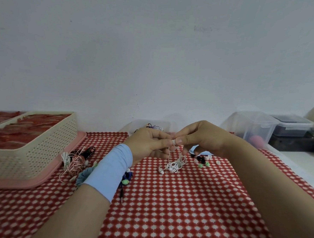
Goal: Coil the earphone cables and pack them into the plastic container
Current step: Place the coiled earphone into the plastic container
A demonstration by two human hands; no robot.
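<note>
My left hand (149, 144) and my right hand (199, 138) meet above the table, both pinching the top of a white earphone cable (173, 165). Its tangled loops and earbuds hang down onto the red patterned cloth (165, 202). A clear plastic container (152, 125) with coiled cables inside stands just behind my hands, partly hidden by them. Left of my left wrist lies a pile of pink, white and black earphones (76, 160). A dark cable with a jack plug (121, 194) pokes out from under my left forearm.
A cream perforated basket (40, 148) sits on a pink tray (57, 168) at the left. Loose black, white and green ear tips (203, 161) lie scattered under my right hand. Clear storage boxes (256, 126) and a lidded box (291, 125) stand at the back right.
</note>
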